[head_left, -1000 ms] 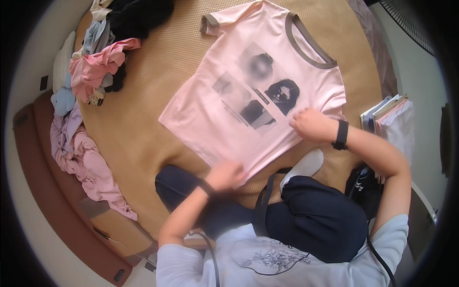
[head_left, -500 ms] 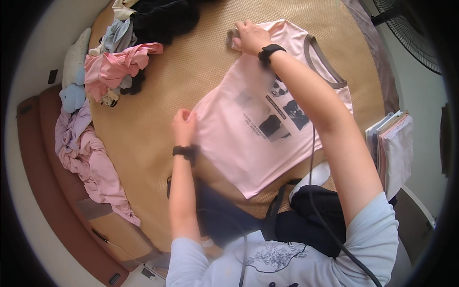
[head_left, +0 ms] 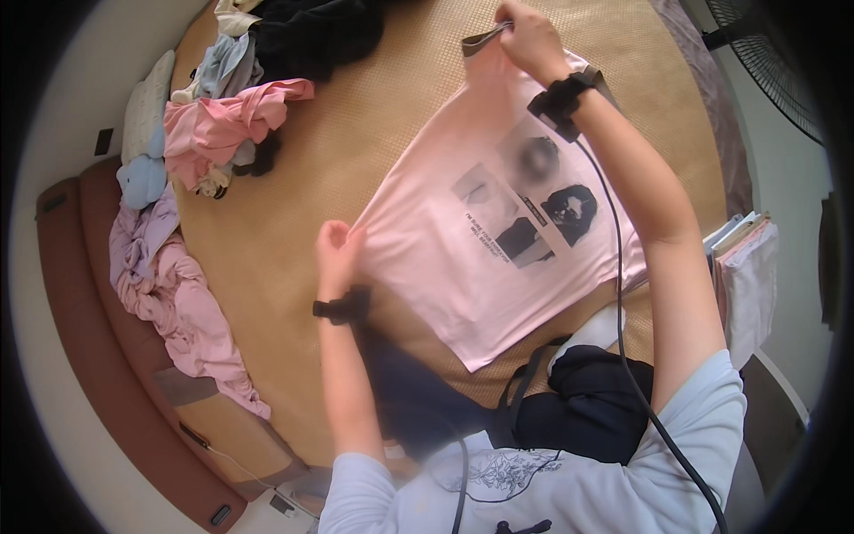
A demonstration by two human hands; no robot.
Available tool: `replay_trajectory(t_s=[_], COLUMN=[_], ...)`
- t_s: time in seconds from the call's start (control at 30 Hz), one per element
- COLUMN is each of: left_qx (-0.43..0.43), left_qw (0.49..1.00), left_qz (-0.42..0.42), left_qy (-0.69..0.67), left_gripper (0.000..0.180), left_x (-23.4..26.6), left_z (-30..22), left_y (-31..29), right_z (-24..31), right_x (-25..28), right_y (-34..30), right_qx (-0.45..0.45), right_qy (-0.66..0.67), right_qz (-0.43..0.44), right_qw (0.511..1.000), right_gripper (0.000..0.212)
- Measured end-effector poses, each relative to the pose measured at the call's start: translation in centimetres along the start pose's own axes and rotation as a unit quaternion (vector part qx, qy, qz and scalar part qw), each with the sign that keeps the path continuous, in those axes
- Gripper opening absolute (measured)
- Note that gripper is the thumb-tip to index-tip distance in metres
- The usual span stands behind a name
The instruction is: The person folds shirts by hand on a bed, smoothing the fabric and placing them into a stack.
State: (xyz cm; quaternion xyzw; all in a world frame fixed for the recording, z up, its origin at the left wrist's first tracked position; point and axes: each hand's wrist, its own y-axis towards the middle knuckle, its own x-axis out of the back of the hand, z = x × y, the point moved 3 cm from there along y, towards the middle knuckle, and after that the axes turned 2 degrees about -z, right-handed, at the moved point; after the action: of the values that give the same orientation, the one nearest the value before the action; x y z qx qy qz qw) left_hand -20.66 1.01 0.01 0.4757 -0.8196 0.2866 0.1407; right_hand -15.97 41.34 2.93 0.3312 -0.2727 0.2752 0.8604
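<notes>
A pale pink T-shirt [head_left: 418, 240] with dark printed pictures is stretched between my hands above the woven mat. My left hand [head_left: 338, 258] pinches the shirt's side edge at the left. At the far side, my right hand [head_left: 531, 40] grips the grey-brown trimmed sleeve end, and the cloth pulls taut from there toward my left hand. The right wrist and forearm cover part of the neckline. The shirt's lower corner hangs toward my lap.
A heap of clothes, with a pink garment [head_left: 222, 125] and a black one [head_left: 311, 40], lies at the far left. Crumpled pink cloth [head_left: 187, 311] rests along the brown headboard [head_left: 98, 294]. Folded clothes [head_left: 747, 276] stand at the right, below a fan [head_left: 765, 71]. A cable [head_left: 618, 294] runs down my right arm.
My right hand has moved away from me and to the right, drawing the sleeve with it. The shirt's neckline has folded under. My left hand stays nearly in place, still pinching.
</notes>
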Motion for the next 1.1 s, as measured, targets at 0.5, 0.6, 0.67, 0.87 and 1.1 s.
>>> replay_trajectory(t_s=[0.5,0.6,0.67,0.87,1.1], left_qx=[-0.012,-0.018,0.002,0.037,0.017], left_qw=[0.979,0.99,0.994,0.99,0.997], left_qz=[0.177,0.11,0.106,0.085,0.079], left_qy=[0.102,0.087,0.016,-0.104,-0.02], left_gripper=[0.016,0.014,0.014,0.018,0.021], left_x=[-2.0,-1.6,-1.5,-1.3,0.1], left_z=[-1.5,-0.8,-0.7,-2.3,-0.6], left_y=[-3.7,-3.8,-3.5,-2.1,-0.7], right_z=[-2.5,-1.9,-1.6,-1.9,2.0], right_x=[3.1,3.4,3.5,2.7,2.7], right_y=[-2.1,-2.3,-2.3,-1.4,-2.2], right_qx=[0.08,0.096,0.106,0.145,0.155], right_qy=[0.076,0.047,0.085,-0.014,-0.249], right_qz=[0.123,0.107,0.102,0.093,0.055], right_qw=[0.986,0.988,0.985,0.985,0.954], right_gripper=[0.011,0.011,0.014,0.025,0.009])
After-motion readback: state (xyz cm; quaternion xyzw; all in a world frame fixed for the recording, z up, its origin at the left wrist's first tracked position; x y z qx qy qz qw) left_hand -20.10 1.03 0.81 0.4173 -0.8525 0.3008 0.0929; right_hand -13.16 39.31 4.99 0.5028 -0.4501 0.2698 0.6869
